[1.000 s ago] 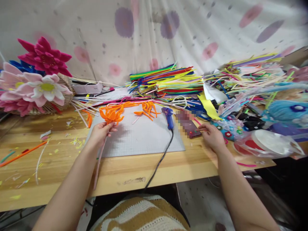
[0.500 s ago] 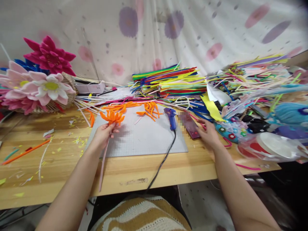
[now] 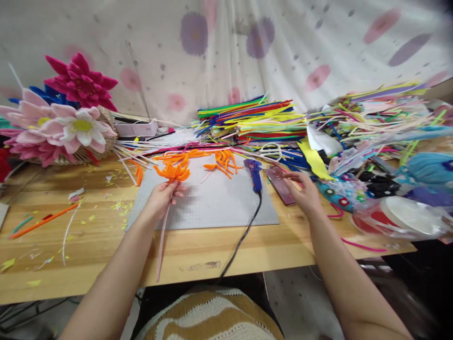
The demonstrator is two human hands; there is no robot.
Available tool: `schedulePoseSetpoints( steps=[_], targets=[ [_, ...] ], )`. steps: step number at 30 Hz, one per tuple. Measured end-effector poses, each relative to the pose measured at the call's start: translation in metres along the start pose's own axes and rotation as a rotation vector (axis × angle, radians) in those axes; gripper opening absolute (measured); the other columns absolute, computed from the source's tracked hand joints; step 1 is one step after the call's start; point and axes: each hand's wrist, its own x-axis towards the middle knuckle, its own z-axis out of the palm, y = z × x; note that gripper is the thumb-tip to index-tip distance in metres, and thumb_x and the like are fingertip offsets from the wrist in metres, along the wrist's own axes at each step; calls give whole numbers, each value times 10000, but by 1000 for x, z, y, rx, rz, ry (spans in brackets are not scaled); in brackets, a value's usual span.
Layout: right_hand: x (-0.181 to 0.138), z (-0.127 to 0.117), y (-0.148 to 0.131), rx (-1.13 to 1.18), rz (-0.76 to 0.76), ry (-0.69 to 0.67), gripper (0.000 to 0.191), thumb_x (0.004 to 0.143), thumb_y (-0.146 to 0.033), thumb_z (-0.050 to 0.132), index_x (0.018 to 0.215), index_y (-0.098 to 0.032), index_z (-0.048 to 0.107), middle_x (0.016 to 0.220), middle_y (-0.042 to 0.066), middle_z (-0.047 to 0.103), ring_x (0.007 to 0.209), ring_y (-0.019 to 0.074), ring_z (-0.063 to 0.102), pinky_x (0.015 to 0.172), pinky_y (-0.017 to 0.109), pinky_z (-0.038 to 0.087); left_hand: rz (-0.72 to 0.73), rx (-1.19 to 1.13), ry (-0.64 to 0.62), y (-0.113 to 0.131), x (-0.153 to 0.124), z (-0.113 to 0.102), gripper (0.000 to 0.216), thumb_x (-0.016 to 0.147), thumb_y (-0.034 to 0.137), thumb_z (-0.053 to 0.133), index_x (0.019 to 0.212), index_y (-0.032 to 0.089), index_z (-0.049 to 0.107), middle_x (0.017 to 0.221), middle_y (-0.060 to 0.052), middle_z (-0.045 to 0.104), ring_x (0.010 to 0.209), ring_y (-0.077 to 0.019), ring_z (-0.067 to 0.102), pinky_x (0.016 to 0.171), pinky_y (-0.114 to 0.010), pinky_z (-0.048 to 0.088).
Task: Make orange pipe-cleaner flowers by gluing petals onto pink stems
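My left hand (image 3: 161, 198) is closed round the pink stem of an orange pipe-cleaner flower (image 3: 173, 172), holding it over the grey cutting mat (image 3: 212, 203). The stem (image 3: 162, 243) trails down past the table's front edge. My right hand (image 3: 302, 193) lies over the right end of the mat with fingers spread, its fingertips on a dark red phone (image 3: 280, 185). A blue glue gun (image 3: 255, 174) lies on the mat between the two hands, its black cord (image 3: 240, 241) running off the front edge.
Loose orange petals (image 3: 221, 160) lie at the mat's back. Stacked coloured pipe cleaners (image 3: 255, 118) and white scissors (image 3: 271, 151) sit behind. Big pink fabric flowers (image 3: 60, 123) stand at left. A bagged tape roll (image 3: 396, 215) and clutter fill the right. Scraps litter the wooden table (image 3: 88, 236).
My right hand has moved left and up along the phone, toward the glue gun. My left hand keeps hold of the orange flower, nearly still; the view has shifted slightly.
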Motion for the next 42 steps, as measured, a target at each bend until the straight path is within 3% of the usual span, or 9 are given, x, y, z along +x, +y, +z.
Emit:
schedulePoseSetpoints(
  steps=[3,7,11,16,20,25,30,37,42],
  targets=[
    [5,22,-57,188,-87,-257,244,798,-408,530,730,-192,621,750,45,641,736,161,579,711,302,453,-10,20,-17,1,-3,11,122,796,208,562,744,98,571,619,-50,649,409,-58,519,307,-134,278],
    [9,79,-126,413,-157,-609,248,792,-414,545,813,-188,648,820,42,648,756,137,562,672,262,435,3,29,-29,1,-6,28,151,810,217,543,706,108,533,546,-13,598,380,-51,486,298,-139,256],
    [14,138,-163,835,56,-774,340,770,-495,534,837,-180,643,777,15,614,678,105,511,574,226,407,46,-28,-102,2,-8,36,177,774,269,589,711,113,536,528,-2,568,384,-52,468,305,-142,252],
    [13,176,-173,1215,368,-842,380,676,-525,642,630,-154,577,549,-35,538,504,58,444,488,202,335,28,-95,-227,3,-6,29,238,728,327,634,669,123,527,510,16,508,369,-25,372,304,-122,175],
    [10,186,-173,1419,489,-915,435,611,-557,684,554,-154,532,433,-47,510,479,91,527,541,232,412,-78,-208,-400,0,-3,30,278,812,397,509,759,127,554,544,-5,509,400,-43,369,305,-115,162],
    [15,183,-172,1461,590,-858,342,613,-435,736,799,-164,641,522,-52,593,500,81,546,537,209,422,-108,-324,-313,-5,4,39,275,778,355,591,674,135,462,506,56,405,360,1,242,311,-86,127],
    [20,179,-168,1544,623,-986,368,750,-433,622,1019,-183,610,642,-22,641,566,109,598,596,252,471,-150,-367,-327,-6,9,46,385,651,363,720,623,148,402,475,96,301,360,10,205,304,-82,117],
    [20,183,-167,1582,629,-987,311,774,-431,588,938,-169,611,574,-26,613,540,116,581,607,273,485,-59,-281,-346,-7,12,45,405,648,419,708,596,146,413,475,73,360,355,1,240,289,-94,126],
    [16,188,-173,1548,610,-873,275,733,-425,632,778,-165,556,583,-39,573,533,90,557,559,234,467,-52,-423,-304,-5,15,41,279,729,332,652,640,140,470,495,62,390,359,-9,289,289,-105,141]
  ],
)
